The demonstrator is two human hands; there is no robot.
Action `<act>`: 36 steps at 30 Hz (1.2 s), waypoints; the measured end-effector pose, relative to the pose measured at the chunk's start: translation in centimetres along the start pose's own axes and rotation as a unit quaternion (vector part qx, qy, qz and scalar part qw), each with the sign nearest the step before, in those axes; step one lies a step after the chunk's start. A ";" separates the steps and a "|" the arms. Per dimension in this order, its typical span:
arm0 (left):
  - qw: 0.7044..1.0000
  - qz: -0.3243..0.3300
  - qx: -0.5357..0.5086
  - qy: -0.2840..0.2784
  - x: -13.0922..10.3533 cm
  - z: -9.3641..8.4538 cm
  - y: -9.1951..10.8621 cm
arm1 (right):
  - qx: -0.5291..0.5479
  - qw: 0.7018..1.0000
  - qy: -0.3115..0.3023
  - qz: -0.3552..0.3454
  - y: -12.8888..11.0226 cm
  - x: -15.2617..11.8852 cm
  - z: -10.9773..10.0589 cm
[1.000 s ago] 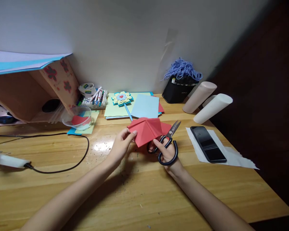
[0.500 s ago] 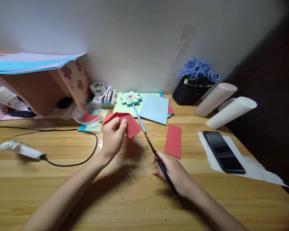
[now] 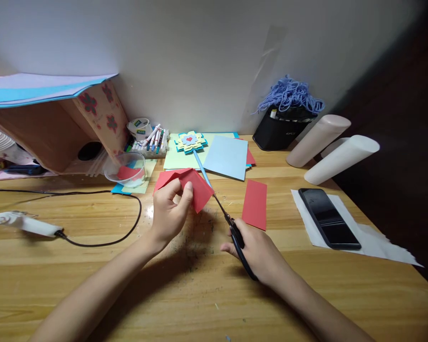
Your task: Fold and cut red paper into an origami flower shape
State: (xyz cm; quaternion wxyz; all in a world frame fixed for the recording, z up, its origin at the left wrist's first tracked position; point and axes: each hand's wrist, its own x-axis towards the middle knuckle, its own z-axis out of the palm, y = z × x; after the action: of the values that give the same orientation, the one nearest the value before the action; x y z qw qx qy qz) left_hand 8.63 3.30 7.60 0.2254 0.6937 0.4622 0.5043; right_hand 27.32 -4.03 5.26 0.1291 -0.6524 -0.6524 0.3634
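Between its thumb and fingers, my left hand point(image 3: 171, 209) pinches a folded piece of red paper point(image 3: 199, 190) above the desk. My right hand point(image 3: 258, 249) is closed around the black handles of a pair of scissors point(image 3: 238, 240). The blades point up and left, with their tips close by the red paper's right corner; I cannot tell whether they touch it. Behind the blades lies a paper flower point(image 3: 191, 140) in yellow and blue with a red heart, on a light-blue stem point(image 3: 201, 169). A flat red paper strip point(image 3: 254, 204) rests to the right of the scissors.
Light-blue paper point(image 3: 227, 158) lies at the back. A clear plastic bowl point(image 3: 124, 171) and markers point(image 3: 156, 138) stand left. A white corded tool point(image 3: 32, 224) is at far left. On the right are a phone point(image 3: 328, 218), white rolls point(image 3: 342, 159) and a black holder point(image 3: 283, 129) with blue yarn.
The red paper has tilted, its right corner now lower and nearer the scissors. My right hand's grip on the handles has shifted slightly. The whole view has moved a little.
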 end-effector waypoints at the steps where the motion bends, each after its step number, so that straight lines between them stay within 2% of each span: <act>1: 1.000 0.003 0.008 -0.002 0.0 0.0 0.1 | 0.002 1.000 0.002 0.001 0.1 0.0 0.0; 5: 0.999 0.005 0.028 -0.022 0.0 0.0 0.5 | 0.025 1.000 0.006 -0.016 0.5 0.1 0.0; 9: 0.999 0.016 0.029 -0.040 0.1 -0.1 1.2 | 0.106 0.992 -0.043 -0.061 0.9 -0.1 -0.4; 14: 0.998 -0.010 0.007 -0.060 0.2 -0.4 1.6 | 0.232 0.961 -0.126 -0.084 1.6 -0.4 -0.3; 18: 0.996 -0.044 -0.026 -0.069 0.1 -0.4 1.4 | 0.295 0.940 -0.154 -0.081 2.2 -0.3 0.2; 23: 0.995 -0.061 -0.038 -0.062 0.0 -0.3 1.2 | 0.362 0.911 -0.184 -0.074 1.7 -0.2 0.3; 28: 0.997 -0.052 -0.016 -0.063 0.1 -0.2 1.3 | 0.390 0.900 -0.184 -0.062 1.6 -0.1 0.5; 36: 0.998 -0.019 0.024 -0.048 0.2 -0.1 1.4 | 0.371 0.908 -0.182 -0.070 2.1 0.0 0.5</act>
State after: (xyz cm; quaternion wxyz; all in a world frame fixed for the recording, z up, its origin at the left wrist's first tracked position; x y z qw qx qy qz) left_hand 9.11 2.76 8.85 0.2399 0.7139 0.4757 0.4545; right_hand 28.56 -4.43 3.56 0.2660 -0.4330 -0.5268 0.6813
